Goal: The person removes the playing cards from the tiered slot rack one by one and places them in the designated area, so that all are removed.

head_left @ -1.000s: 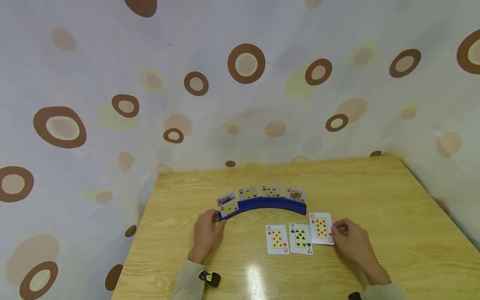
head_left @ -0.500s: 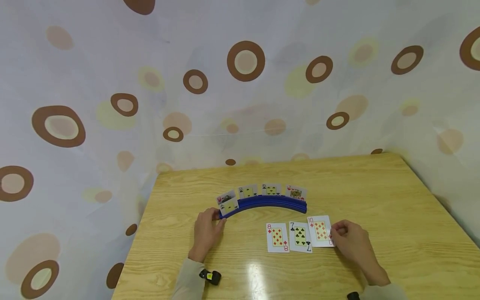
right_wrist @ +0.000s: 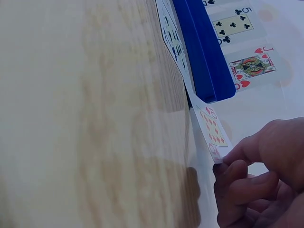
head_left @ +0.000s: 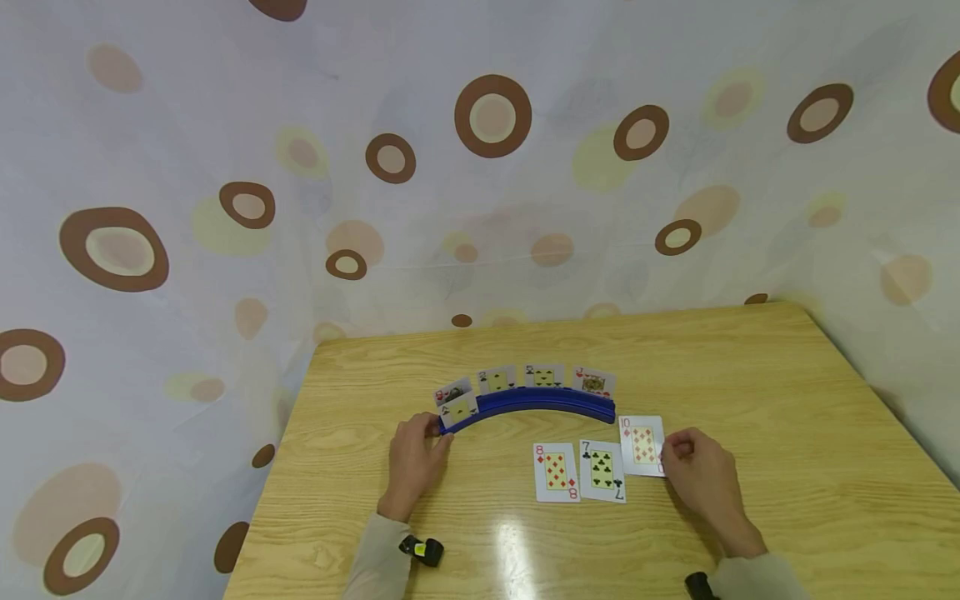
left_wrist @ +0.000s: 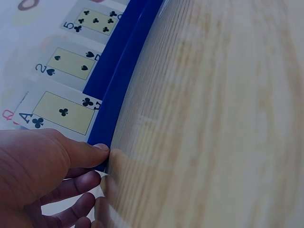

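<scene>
Ten of diamonds (head_left: 642, 446), a red 10 legible in its corner, sits just to the left of the right hand (head_left: 705, 475), whose thumb and finger pinch its edge. Farther left, between the hands, lie a seven of clubs (head_left: 602, 471) and an eight of diamonds (head_left: 557, 472), face up. The left hand (head_left: 414, 462) grips the near end of a curved blue card holder (head_left: 542, 401), thumb on its front. Outward from that hand stand an A of clubs (left_wrist: 64, 111) before a red Q (left_wrist: 8, 115) whose suit is hidden, a 2 of spades (left_wrist: 71, 63), a 5 of clubs (left_wrist: 97, 21) and a J of hearts (right_wrist: 251, 65). Beneath both hands spreads a glossy wood-grain table (head_left: 480, 508); beyond them hangs a pale backdrop (head_left: 555, 50) patterned with brown rings and faint spots.
</scene>
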Tool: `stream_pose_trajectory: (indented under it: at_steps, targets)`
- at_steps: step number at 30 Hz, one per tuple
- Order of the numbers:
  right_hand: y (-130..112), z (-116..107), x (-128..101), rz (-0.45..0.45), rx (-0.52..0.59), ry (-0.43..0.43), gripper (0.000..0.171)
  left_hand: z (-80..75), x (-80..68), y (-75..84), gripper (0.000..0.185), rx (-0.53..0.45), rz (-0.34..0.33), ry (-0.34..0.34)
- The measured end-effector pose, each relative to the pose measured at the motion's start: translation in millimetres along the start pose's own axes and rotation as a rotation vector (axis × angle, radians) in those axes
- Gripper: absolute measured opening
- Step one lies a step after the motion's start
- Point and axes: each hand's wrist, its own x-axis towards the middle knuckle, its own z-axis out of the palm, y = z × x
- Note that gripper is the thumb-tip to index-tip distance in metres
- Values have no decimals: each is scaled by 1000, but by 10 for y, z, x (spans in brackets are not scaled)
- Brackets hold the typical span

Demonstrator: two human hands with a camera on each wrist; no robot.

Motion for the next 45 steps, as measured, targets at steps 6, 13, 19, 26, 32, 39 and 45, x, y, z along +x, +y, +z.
stream_pose_trajectory:
  at_steps: [6, 13, 19, 26, 32, 39, 45]
  targets:
    - [-23, 46, 45, 25, 14, 41, 25, 1, -4, 8, 24, 3, -18, -12]
    - [-39, 40, 36, 46, 16, 19, 25, -2, -13, 7, 25, 2, -35, -31]
    - [-19, -37, -12, 53, -2, -52, 27, -12, -5, 6, 25, 0, -41, -33]
    - [11, -55, -19, 22, -44, -103, 25, -11, 0, -1, 27, -6, -22, -12]
    - [-10, -62, -51, 13, -78, -110, 22, -4, -10, -7, 29, 4, -21, -16]
    - [-19, -73, -85, 0, -86, -91, 22, -7, -5, 0, 28, 3, -41, -35]
    - [-10, -87, -104, 6, -66, -83, 24, 5, 2, -26, 28, 12, -25, -26]
